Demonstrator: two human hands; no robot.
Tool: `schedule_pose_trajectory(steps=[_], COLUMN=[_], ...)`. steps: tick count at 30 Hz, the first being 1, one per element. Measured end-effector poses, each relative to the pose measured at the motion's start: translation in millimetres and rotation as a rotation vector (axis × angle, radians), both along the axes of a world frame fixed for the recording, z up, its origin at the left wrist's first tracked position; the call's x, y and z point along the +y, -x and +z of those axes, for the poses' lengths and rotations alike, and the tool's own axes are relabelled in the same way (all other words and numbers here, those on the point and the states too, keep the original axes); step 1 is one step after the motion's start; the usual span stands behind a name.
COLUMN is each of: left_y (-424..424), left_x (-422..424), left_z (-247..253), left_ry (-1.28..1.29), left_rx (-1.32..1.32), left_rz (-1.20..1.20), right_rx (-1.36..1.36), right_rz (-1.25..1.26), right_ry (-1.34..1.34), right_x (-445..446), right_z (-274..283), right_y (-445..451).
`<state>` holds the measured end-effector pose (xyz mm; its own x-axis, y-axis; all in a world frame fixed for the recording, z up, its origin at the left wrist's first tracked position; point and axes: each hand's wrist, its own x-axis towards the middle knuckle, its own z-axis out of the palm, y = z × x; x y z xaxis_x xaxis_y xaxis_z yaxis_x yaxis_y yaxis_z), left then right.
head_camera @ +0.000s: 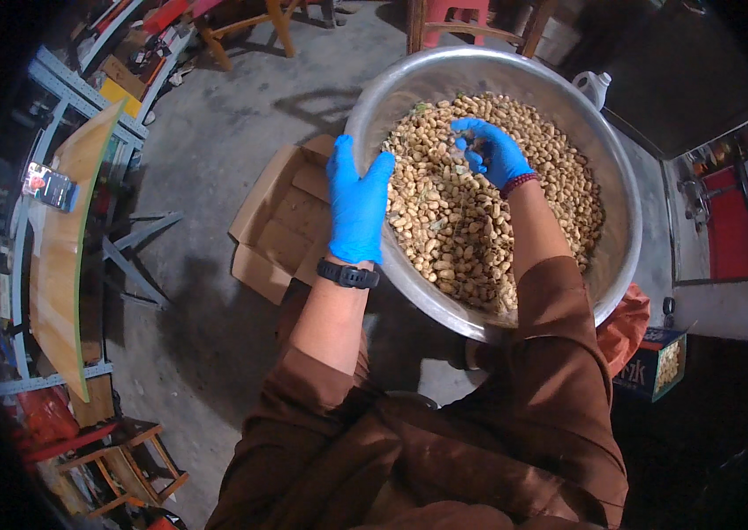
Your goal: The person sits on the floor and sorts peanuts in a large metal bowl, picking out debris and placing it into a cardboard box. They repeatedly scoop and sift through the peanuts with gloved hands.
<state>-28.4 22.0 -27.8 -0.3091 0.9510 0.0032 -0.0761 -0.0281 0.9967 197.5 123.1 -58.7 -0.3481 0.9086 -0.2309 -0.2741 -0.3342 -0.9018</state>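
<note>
Before me a large round metal basin (622, 199) holds a wide heap of unshelled peanuts (440, 218), with bits of dried leaf and stalk among them. My right hand (496, 152), in a blue glove, is over the upper middle of the heap. Its fingers are curled around a dark patch, which could be plant debris or shadow. At the basin's left rim is my left hand (357, 205), also gloved in blue, thumb and fingers apart and nothing visible between them. Whether it touches the rim is unclear. An open cardboard box (261, 225) lies on the floor just left of that hand.
To the left stands a wooden-topped folding table (63, 265) with a phone (49, 185) on it. A printed box (649, 374) containing peanuts and a reddish sack (626, 324) sit at the basin's lower right. Behind the basin are a white jug (592, 87) and a pink stool (457, 16).
</note>
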Motion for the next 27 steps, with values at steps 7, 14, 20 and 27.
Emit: schedule_pose_trajectory(steps=[7,14,20,27], left_y=[-3.3,-13.7,-0.1,-11.1], left_x=[0.6,-0.1,-2.3,8.3], left_z=[-0.8,7.4,-1.3,-12.9], left_ry=[-0.007,0.012,-0.095,-0.218], left_rx=[-0.05,-0.057,-0.002,0.298], left_rz=[-0.009,-0.03,0.031,0.124], right_rx=[-0.454,-0.931,-0.931,-0.849], right_rz=[-0.106,-0.036,0.122,0.199], right_ry=[0.024,-0.384,-0.26,-0.344], right_x=[8.7,32.0,23.2,26.3], right_z=[-18.0,-90.3,-69.3,-93.0], right_y=[14.6,26.5,65.3,44.9])
